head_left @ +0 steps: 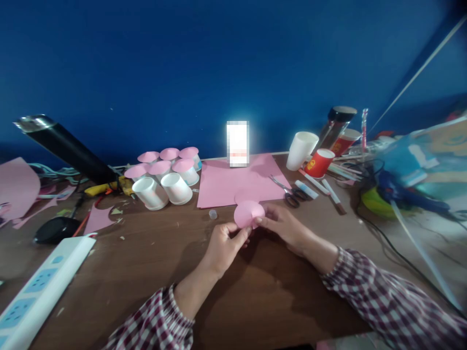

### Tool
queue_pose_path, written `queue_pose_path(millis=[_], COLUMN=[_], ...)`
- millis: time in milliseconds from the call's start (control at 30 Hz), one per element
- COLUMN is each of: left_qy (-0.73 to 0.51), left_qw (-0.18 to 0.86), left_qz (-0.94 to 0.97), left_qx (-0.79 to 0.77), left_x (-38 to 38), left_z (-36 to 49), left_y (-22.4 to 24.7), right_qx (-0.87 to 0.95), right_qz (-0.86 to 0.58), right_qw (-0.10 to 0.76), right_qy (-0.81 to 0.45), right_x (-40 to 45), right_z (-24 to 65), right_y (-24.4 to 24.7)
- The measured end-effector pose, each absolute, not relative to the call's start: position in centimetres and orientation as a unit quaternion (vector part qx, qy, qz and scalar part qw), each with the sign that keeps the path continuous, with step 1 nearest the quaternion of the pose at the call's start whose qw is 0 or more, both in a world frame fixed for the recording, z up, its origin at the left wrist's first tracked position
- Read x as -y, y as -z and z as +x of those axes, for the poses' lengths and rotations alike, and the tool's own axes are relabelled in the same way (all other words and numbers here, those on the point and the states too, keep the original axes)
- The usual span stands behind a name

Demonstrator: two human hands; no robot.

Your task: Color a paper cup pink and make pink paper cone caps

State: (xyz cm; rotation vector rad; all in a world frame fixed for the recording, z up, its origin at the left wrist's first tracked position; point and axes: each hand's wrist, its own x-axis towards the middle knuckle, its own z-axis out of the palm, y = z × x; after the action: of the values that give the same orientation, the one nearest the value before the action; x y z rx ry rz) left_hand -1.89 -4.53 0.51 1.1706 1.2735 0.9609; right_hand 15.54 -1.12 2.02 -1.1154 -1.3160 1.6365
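Note:
Between my two hands is a pink paper disc [245,214], bent into a shallow cone with its edges overlapping on the right. My left hand [226,248] pinches its lower rim between thumb and fingers. At the right edge, by the overlap, my right hand [282,222] grips the same paper. Another pink disc [247,196] shows partly behind it, lying against a stack of pink paper sheets [219,184]. Scissors [286,190] and a glue stick [306,189] lie to the right of the sheets. A small clear cap [213,214] rests left of my hands.
Several upturned paper cups with pink cone tops [160,168] stand at the back left, two bare white cups [149,192] before them. A power strip [47,291] lies at left. White [301,150] and red cups [319,164], pens [333,197] and a glue gun [404,194] are at right.

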Motion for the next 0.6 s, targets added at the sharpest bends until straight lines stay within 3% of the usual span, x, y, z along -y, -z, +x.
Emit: queue_pose_path(millis=[600], left_qy=[-0.401], left_qw=[0.545], left_qz=[0.504], left_qx=[-0.537], left_x=[4.68], left_z=[-2.06], left_y=[-0.54], right_qx=[0.529], right_qz=[-0.438], right_qw=[0.368], right_qy=[-0.627], right_x=[0.99], right_z=[15.46], right_y=[-1.8])
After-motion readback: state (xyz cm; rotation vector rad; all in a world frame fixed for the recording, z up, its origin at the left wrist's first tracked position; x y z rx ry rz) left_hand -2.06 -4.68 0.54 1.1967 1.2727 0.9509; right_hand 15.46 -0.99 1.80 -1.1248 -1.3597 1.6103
